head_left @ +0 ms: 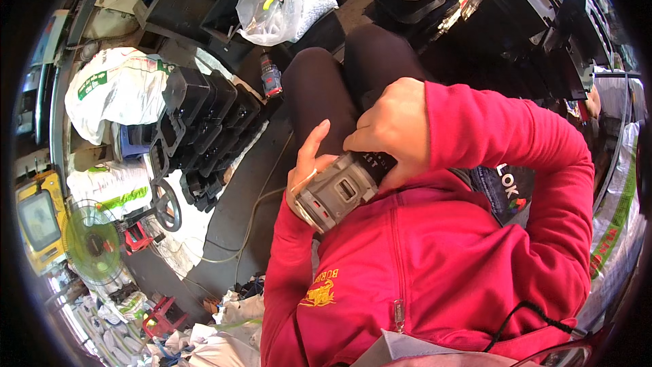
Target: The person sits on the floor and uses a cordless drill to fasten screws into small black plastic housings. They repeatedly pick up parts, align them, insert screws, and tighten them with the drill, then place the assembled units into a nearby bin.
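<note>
My left hand (307,166) is closed around the side of a grey boxy device (334,194), with one finger pointing up and away from it. The device has a small dark slot in its face, reddish marks along one end and a black part at the other. Over that black end my right hand (397,119) is curled, its fingertips partly hidden. Both hands are in front of my red jacket (435,238), above my lap. What the device is cannot be made out.
Beyond my knees are a red-and-black cordless drill (270,78) and a clear plastic bag (261,17) with white contents. Stacked black parts (197,105), a white sack (115,85) and a green fan (95,245) stand left. A cable (251,224) crosses the floor.
</note>
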Demonstrator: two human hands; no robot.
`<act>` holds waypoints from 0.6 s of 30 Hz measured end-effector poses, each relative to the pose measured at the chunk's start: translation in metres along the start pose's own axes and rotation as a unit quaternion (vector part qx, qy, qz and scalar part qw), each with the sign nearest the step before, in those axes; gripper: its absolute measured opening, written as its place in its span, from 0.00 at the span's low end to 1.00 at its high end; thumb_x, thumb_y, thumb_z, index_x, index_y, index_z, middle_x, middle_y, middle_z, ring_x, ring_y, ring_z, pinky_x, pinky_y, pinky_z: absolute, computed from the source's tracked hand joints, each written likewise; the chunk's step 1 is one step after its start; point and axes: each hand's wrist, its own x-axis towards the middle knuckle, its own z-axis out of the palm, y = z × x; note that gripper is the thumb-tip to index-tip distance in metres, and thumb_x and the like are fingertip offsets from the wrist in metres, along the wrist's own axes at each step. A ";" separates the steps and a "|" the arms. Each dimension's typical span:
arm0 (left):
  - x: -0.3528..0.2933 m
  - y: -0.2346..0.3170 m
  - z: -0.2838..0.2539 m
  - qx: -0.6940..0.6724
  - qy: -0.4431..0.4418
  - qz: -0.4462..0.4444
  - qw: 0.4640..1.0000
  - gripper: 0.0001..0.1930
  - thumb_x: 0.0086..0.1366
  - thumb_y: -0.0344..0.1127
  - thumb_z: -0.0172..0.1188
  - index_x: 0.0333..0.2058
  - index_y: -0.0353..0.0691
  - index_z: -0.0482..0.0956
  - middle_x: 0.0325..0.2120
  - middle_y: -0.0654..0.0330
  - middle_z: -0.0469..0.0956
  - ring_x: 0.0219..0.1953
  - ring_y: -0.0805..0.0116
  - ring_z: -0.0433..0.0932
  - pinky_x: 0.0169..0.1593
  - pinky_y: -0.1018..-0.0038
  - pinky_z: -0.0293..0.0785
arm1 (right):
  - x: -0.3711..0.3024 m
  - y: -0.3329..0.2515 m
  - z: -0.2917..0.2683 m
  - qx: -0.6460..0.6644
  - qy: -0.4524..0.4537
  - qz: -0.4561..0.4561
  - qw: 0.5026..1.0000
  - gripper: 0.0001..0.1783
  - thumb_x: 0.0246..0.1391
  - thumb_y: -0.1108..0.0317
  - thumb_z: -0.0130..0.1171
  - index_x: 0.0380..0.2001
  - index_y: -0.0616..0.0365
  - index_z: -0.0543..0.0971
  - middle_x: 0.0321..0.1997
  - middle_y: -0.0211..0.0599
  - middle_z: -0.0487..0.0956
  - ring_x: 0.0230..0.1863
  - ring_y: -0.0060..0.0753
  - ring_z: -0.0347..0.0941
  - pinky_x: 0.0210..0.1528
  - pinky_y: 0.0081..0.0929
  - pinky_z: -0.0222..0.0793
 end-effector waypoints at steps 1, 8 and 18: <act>0.000 -0.001 0.005 -0.008 0.030 0.002 1.000 0.48 0.48 0.33 0.75 0.65 0.41 0.55 0.36 0.60 0.83 0.36 0.68 0.83 0.48 0.72 0.77 | -0.001 -0.001 -0.001 -0.001 -0.001 0.002 1.000 0.24 0.36 0.46 0.68 0.29 0.55 0.82 0.29 0.40 0.82 0.33 0.47 0.80 0.36 0.40 0.76; -0.002 -0.002 -0.001 -0.279 0.081 -0.143 0.946 0.61 0.45 0.29 0.77 0.69 0.45 0.39 0.51 0.52 0.75 0.49 0.65 0.79 0.54 0.68 0.76 | 0.009 -0.011 0.000 -0.029 0.060 0.013 0.998 0.22 0.35 0.52 0.68 0.30 0.57 0.81 0.29 0.39 0.81 0.31 0.46 0.80 0.35 0.39 0.76; 0.001 0.004 0.000 -0.172 0.061 -0.032 0.983 0.62 0.44 0.29 0.78 0.70 0.47 0.38 0.52 0.51 0.74 0.52 0.62 0.77 0.56 0.66 0.75 | 0.013 -0.010 -0.002 -0.078 0.070 -0.024 0.994 0.29 0.33 0.54 0.72 0.39 0.59 0.79 0.27 0.37 0.79 0.28 0.42 0.79 0.29 0.35 0.75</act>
